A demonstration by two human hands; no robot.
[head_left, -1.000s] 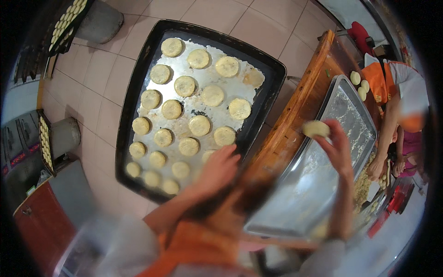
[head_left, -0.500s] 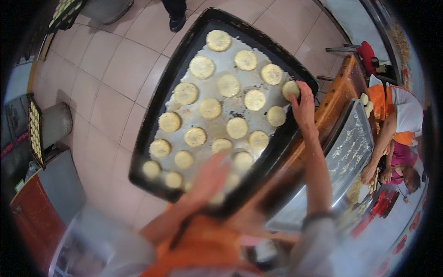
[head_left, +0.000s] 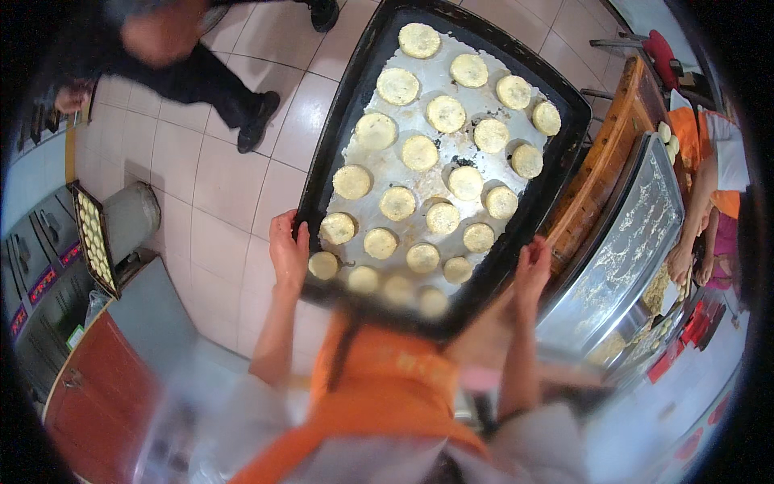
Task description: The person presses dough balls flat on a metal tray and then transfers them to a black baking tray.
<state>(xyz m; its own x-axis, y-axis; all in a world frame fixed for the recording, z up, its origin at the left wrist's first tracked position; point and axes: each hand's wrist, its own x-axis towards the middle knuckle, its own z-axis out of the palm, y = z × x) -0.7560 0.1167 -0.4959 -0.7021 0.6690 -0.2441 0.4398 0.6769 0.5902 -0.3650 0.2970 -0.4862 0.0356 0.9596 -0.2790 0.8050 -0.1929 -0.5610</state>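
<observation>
A large black baking tray (head_left: 334, 153) is in front of me, lined with a pale, stained sheet (head_left: 403, 252). Rows of round, flat, pale-yellow dough cakes (head_left: 420, 152) lie spaced out on it; the nearest ones are blurred. My left hand (head_left: 288, 252) is closed on the tray's left edge, thumb at the rim and the other fingers partly hidden. At the near right edge, my right hand (head_left: 530, 273) grips the rim with curled fingers. Neither hand touches a cake.
A person in dark trousers (head_left: 205, 85) walks at the far left. Right of the tray are a wooden table edge (head_left: 601, 145) and a floury metal tray (head_left: 621, 234). Another worker's arm (head_left: 697, 210) reaches in there. A smaller filled tray (head_left: 95, 234) stands at left.
My right hand has left a cake at the far right and come back to the tray's near right edge. My left hand has moved from the near cakes to the left rim. A person has stepped in.
</observation>
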